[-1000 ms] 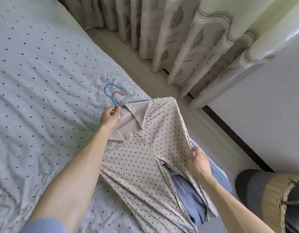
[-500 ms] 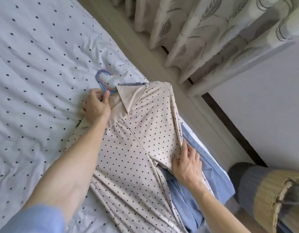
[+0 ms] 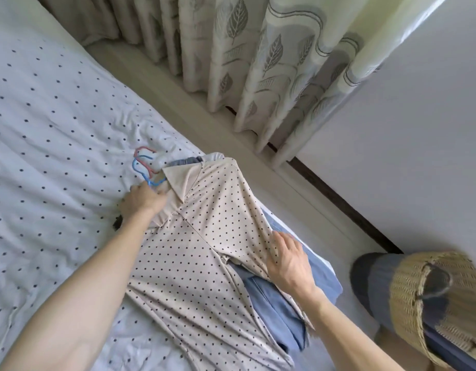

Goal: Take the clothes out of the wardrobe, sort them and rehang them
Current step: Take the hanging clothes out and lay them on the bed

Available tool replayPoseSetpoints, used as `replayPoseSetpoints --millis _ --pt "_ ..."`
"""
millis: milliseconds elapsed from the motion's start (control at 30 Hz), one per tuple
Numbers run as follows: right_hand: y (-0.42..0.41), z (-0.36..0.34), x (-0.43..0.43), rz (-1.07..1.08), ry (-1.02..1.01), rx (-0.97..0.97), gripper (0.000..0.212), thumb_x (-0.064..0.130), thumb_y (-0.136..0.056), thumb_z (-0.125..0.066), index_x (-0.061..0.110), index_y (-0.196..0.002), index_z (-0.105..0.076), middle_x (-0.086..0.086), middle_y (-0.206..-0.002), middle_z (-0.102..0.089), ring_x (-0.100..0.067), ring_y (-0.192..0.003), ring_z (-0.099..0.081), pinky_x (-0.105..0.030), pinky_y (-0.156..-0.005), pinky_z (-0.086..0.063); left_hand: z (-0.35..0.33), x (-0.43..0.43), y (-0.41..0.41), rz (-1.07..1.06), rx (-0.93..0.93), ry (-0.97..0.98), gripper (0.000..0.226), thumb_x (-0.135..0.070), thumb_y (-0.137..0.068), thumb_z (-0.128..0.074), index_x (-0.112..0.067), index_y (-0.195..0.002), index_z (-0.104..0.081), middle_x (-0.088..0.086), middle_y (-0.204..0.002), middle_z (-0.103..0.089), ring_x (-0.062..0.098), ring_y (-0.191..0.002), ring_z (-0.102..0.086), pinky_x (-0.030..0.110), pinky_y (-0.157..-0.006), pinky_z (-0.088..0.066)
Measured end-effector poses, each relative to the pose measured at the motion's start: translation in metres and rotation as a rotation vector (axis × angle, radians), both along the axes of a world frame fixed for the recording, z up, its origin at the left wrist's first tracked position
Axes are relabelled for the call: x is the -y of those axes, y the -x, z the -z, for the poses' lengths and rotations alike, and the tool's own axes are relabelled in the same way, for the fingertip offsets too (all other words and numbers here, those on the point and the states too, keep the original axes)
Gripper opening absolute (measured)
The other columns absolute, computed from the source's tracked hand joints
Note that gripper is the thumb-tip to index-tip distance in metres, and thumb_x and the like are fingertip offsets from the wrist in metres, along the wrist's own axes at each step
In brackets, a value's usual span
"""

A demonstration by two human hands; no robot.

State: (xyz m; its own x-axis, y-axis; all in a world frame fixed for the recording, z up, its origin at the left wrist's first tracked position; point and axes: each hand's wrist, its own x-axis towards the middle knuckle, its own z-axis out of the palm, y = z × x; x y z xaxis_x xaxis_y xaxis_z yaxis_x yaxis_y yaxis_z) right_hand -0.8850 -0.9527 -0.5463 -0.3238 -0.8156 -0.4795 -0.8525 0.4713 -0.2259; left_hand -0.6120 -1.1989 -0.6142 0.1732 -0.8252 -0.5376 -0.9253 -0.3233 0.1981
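Beige polka-dot collared shirt [image 3: 204, 236] flat on bed [image 3: 57, 129]; left hand [image 3: 141, 200] grips hanger [image 3: 137, 170].

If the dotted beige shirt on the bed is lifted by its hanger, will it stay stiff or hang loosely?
Probably loosely: the beige shirt lies in soft folds, draping over the blue garment beneath. It is likely light, as the cloth looks thin. It creases beside the flat right hand, so a push would probably wrinkle it rather than slide it whole.
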Motion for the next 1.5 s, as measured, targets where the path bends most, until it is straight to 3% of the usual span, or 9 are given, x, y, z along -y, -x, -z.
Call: replayPoseSetpoints --millis 133,267,400,533,667,867,933,1267,1500 --pt "0.022 -0.06 -0.028 0.044 0.092 0.029 0.044 0.032 -0.095 -0.053 0.024 -0.138 -0.054 0.005 -0.144 -0.054 -0.019 -0.14 -0.038 -0.031 -0.115 -0.03 -0.065 -0.059 0.034 0.232 -0.09 -0.015 0.05 -0.052 -0.089 -0.045 -0.026 -0.131 -0.054 0.007 -0.142 -0.049 0.035 -0.124 -0.052 0.046 -0.098 -0.047" --pt "0.049 -0.127 -0.077 0.117 0.198 0.044 0.036 0.031 -0.098 -0.053 0.03 -0.133 -0.059 0.011 -0.139 -0.057 -0.014 -0.141 -0.038 -0.026 -0.115 -0.028 -0.141 -0.133 0.094 0.514 -0.175 -0.005 0.047 -0.037 -0.099 -0.049 -0.022 -0.143 -0.047 0.002 -0.151 -0.045 0.023 -0.135 -0.045 0.038 -0.1 -0.042" --pt "0.074 -0.189 -0.144 0.197 0.328 -0.001 0.029 0.034 -0.098 -0.054 0.033 -0.125 -0.065 0.016 -0.135 -0.059 -0.008 -0.14 -0.037 -0.02 -0.115 -0.023 -0.206 -0.207 0.159 0.837 -0.273 0.061 0.048 -0.041 -0.099 -0.047 -0.03 -0.146 -0.042 -0.008 -0.15 -0.044 0.012 -0.137 -0.041 0.042 -0.117 -0.028" --pt "0.095 -0.24 -0.233 0.286 0.455 -0.177 0.032 0.036 -0.096 -0.051 0.031 -0.121 -0.069 0.011 -0.132 -0.063 -0.013 -0.137 -0.044 -0.028 -0.116 -0.031 -0.27 -0.27 0.224 1.148 -0.251 0.267 0.046 -0.043 -0.098 -0.044 -0.034 -0.143 -0.046 -0.01 -0.145 -0.048 0.01 -0.139 -0.037 0.041 -0.118 -0.021" --pt "0.111 -0.278 -0.341 0.445 0.549 -0.306 0.037 0.04 -0.095 -0.047 0.028 -0.122 -0.07 0.006 -0.131 -0.065 -0.016 -0.135 -0.048 -0.036 -0.114 -0.038 -0.318 -0.342 0.294 1.444 -0.241 0.429 0.045 -0.043 -0.097 -0.045 -0.034 -0.141 -0.048 -0.01 -0.142 -0.049 0.012 -0.139 -0.037 0.038 -0.116 -0.022" --pt "0.095 -0.317 -0.535 0.878 0.623 -0.465 0.041 0.043 -0.095 -0.044 0.033 -0.128 -0.066 0.013 -0.138 -0.059 -0.01 -0.139 -0.042 -0.034 -0.116 -0.034 -0.372 -0.503 0.374 1.863 -0.451 0.566 0.053 -0.042 -0.085 -0.037 -0.031 -0.131 -0.061 -0.005 -0.129 -0.062 0.022 -0.124 -0.057 0.044 -0.104 -0.044" --pt "0.08 -0.324 -0.597 1.018 0.617 -0.523 0.041 0.041 -0.093 -0.046 0.032 -0.127 -0.066 0.012 -0.137 -0.059 -0.01 -0.137 -0.043 -0.03 -0.115 -0.032 -0.388 -0.57 0.392 2.001 -0.467 0.548 0.057 -0.042 -0.086 -0.034 -0.033 -0.137 -0.055 -0.008 -0.137 -0.058 0.019 -0.13 -0.051 0.04 -0.108 -0.04" --pt "0.022 -0.38 -0.81 1.428 0.605 -0.754 0.039 0.039 -0.1 -0.046 0.03 -0.136 -0.059 0.012 -0.142 -0.054 -0.008 -0.141 -0.036 -0.029 -0.118 -0.027 -0.443 -0.84 0.432 2.355 -0.828 0.484 0.046 -0.04 -0.1 -0.045 -0.037 -0.146 -0.042 -0.013 -0.148 -0.047 0.015 -0.138 -0.04 0.032 -0.115 -0.03" --pt "0.043 -0.419 -0.897 1.538 0.534 -0.901 0.04 0.037 -0.101 -0.045 0.031 -0.14 -0.053 0.015 -0.145 -0.05 -0.008 -0.143 -0.03 -0.026 -0.116 -0.022 -0.48 -0.951 0.486 2.423 -0.88 0.402 0.046 -0.034 -0.1 -0.045 -0.036 -0.146 -0.041 -0.011 -0.15 -0.043 0.018 -0.138 -0.039 0.033 -0.111 -0.031"
